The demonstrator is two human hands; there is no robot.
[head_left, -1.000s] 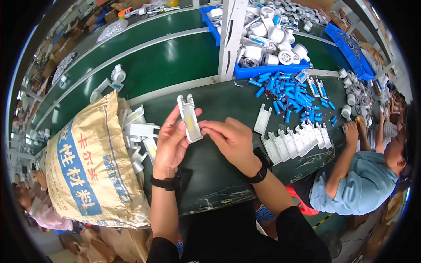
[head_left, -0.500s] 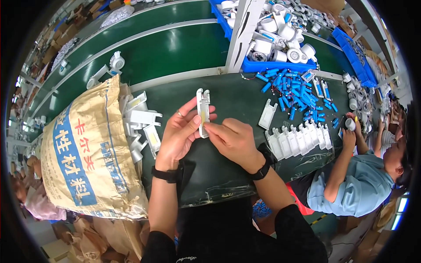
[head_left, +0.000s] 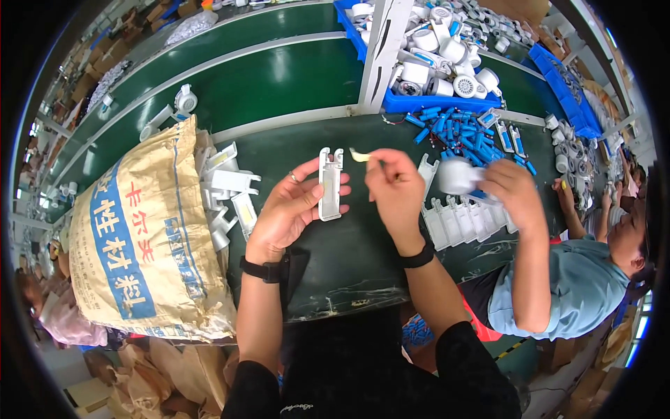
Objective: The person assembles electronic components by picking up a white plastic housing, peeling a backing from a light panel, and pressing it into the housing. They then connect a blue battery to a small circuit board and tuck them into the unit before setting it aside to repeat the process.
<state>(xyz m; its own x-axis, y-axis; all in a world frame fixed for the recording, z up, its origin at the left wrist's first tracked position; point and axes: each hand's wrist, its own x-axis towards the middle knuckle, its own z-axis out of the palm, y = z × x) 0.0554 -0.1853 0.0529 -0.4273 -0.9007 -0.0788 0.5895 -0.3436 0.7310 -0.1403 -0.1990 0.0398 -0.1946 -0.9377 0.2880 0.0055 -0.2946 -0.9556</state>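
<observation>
My left hand [head_left: 280, 218] is closed around the edges of a narrow white plastic housing [head_left: 331, 194], held upright with its hollow side toward me. To its right, my right hand [head_left: 399, 192] pinches a small pale yellow strip [head_left: 359, 156], curled and apart from the housing. Beyond that hand stands a row of similar white housings [head_left: 457, 227], laid side by side on the dark green bench [head_left: 342, 276]. One more housing [head_left: 427, 171] lies behind the row, partly covered by my right hand.
A big paper sack [head_left: 132, 230] stands at the left, beside loose white housings [head_left: 230, 180]. Blue cylindrical cells [head_left: 464, 136] are heaped at the back right, before a blue crate [head_left: 443, 104] of white parts. A co-worker's hand [head_left: 513, 188] reaches over the row with a round white part [head_left: 458, 176].
My right hand has drawn away from the housing, up and to the right, with the yellow strip. The housing has turned to show its hollow. The co-worker's arm has swung in from the right.
</observation>
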